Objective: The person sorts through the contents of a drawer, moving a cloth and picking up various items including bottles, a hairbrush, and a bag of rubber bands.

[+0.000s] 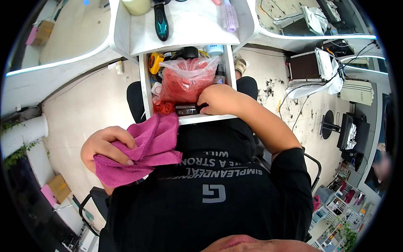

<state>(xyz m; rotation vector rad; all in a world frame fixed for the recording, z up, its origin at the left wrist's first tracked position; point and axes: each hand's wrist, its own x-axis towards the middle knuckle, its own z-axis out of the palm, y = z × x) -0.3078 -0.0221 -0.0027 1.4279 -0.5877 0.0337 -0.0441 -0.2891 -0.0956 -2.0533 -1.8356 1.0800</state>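
Observation:
My left hand (107,146) grips a folded magenta cloth (154,138) beside the drawer's near left corner. The white drawer (207,119) is pulled out above my lap. My right hand (217,99) reaches into its near right part, its thumb and fingers around the right end of a dark bottle (187,110) that lies on its side. Behind the bottle rests a clear plastic bag (189,78) full of red elastic bands. A loose bunch of red bands (163,107) lies left of the bottle. A yellow tape measure (155,63) sits at the drawer's left wall.
Above the drawer, a white shelf (195,28) holds a hair clipper (161,23), a lilac round brush (230,17) and a pale green container (137,6). Cables (299,116) and dark hair clippings (269,88) lie on the floor to the right. Chair armrests (316,167) flank me.

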